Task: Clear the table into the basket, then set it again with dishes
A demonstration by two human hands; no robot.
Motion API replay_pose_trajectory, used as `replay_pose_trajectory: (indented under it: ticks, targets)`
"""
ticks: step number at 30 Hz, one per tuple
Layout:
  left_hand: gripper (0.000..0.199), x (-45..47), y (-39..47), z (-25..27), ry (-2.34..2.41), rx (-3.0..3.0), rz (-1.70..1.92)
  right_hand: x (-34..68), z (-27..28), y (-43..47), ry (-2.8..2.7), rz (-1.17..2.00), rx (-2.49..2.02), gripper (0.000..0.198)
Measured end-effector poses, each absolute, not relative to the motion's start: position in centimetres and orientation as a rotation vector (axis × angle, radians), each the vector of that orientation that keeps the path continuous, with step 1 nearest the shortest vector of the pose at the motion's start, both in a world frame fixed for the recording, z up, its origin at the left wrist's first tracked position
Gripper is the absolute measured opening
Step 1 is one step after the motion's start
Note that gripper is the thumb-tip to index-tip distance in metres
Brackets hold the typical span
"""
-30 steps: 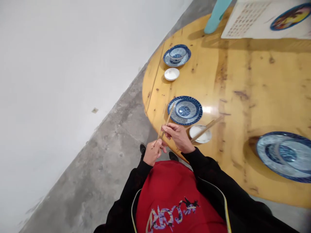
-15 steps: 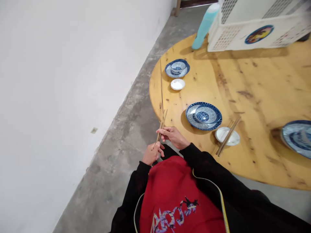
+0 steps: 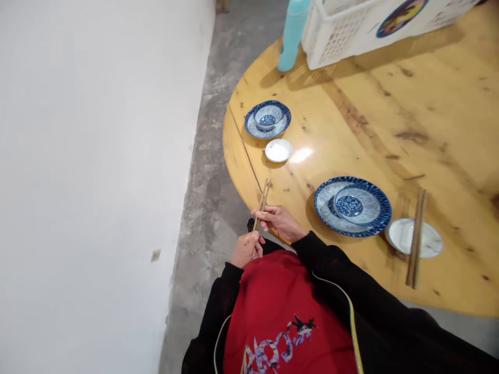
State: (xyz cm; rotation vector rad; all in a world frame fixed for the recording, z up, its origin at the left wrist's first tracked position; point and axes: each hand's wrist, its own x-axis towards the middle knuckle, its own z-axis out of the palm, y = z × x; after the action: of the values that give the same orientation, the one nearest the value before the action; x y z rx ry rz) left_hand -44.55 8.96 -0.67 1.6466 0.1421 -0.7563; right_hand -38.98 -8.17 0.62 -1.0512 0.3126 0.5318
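My left hand [image 3: 246,248] is closed round the lower end of a pair of wooden chopsticks [image 3: 265,191]. Higher up the same pair, my right hand [image 3: 281,221] pinches them between thumb and fingers, and their tips point away from me over the table's edge. To the right of my right hand sits a blue-patterned plate [image 3: 322,203] bearing a matching bowl [image 3: 364,205]. A small white dish [image 3: 397,235] stands beside it, with another pair of chopsticks [image 3: 417,236] laid across. Farther off are a second small white dish [image 3: 278,149] and a second patterned plate [image 3: 255,130] with its bowl [image 3: 268,115].
The round wooden table [image 3: 351,135] curves along my right. A white plastic crate [image 3: 339,39] and a light-blue bottle [image 3: 291,39] stand at its far side. A white wall [image 3: 97,156] rises on the left, with a strip of grey concrete floor [image 3: 206,171] between.
My view has shifted, bringing the nearer plates closer and to the right. A third plate at the right has left the view. Both hands keep hold of the chopsticks.
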Motion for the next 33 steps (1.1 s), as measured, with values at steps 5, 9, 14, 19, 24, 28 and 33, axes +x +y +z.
replay_pose_trajectory:
  ticks: [5, 9, 14, 19, 24, 28, 33]
  targets:
    - [0.060, -38.0, 9.1, -0.5, 0.050, 1.662, -0.839, -33.9, 0.2, -9.0, 0.441, 0.223, -1.102, 0.050]
    - [0.055, -33.5, 8.5, -0.1, 0.036, 1.640, -0.742, -29.8, -0.2, -11.0, 0.524, 0.030, -1.138, 0.046]
    - [0.042, -27.3, 7.6, -0.1, 0.038, 1.710, -0.596, -24.9, -1.0, -14.0, 0.669, -0.214, -1.101, 0.036]
    - [0.029, -21.1, 5.2, -1.6, 0.025, 1.742, -0.603, -20.5, -1.7, -16.5, 0.805, -0.335, -0.990, 0.023]
    - [0.024, -17.6, 2.8, -2.6, 0.053, 1.736, -0.672, -17.5, -2.6, -18.5, 0.926, -0.343, -0.974, 0.028]
    - [0.025, -16.9, 2.4, -3.1, 0.057, 1.772, -0.696, -16.2, -3.4, -19.4, 0.922, -0.288, -1.005, 0.030]
    - [0.026, -16.8, 2.7, -3.9, -0.019, 1.816, -0.738, -15.9, -4.2, -20.0, 0.905, -0.249, -1.079, 0.031]
